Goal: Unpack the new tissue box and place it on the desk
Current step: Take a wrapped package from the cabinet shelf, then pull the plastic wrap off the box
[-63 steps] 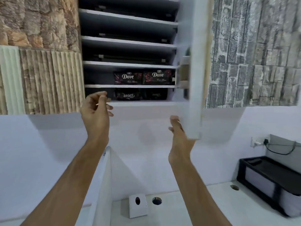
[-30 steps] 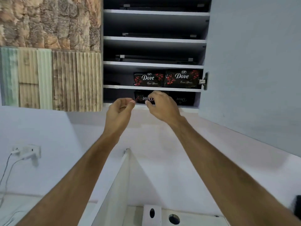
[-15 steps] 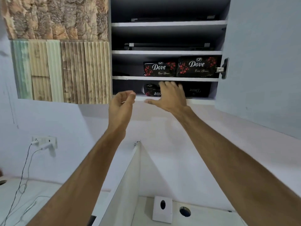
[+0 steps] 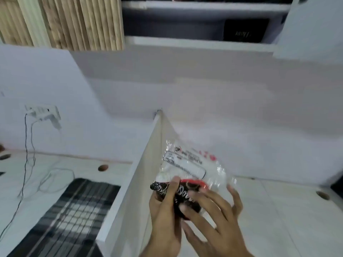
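Head view. The tissue pack (image 4: 189, 175) is held in the air in front of the person, above the white bench (image 4: 278, 210) and just right of the upright divider panel (image 4: 141, 175). It does not touch the bench. The pack is tilted, with its far end raised toward the wall.

The left hand (image 4: 163, 216) grasps the near end of the pack from the left and below; its fingers (image 4: 171, 190) are clenched across the dark printed face. The right hand (image 4: 213, 216) lies against the right side, its fingers (image 4: 193, 206) spread over the dark face and round the clear film. Both hands are closed on the pack. This two-handed hold probably serves to steady a soft, slippery package and to present the wrapper for opening.

Appearance of the pack: soft, film-wrapped, not a rigid carton. The near part is dark with red trim and white lettering, partly covered by the fingers. The far part is clear, glossy film over white contents, with a white label bearing small print that blur makes unreadable. The film looks intact, so unwrapping appears not yet begun.

Surroundings: the wall cabinet (image 4: 204, 43) above stands open, with another dark pack (image 4: 245, 32) on its lower shelf. A checked cloth (image 4: 74, 210) lies on the bench left of the divider.
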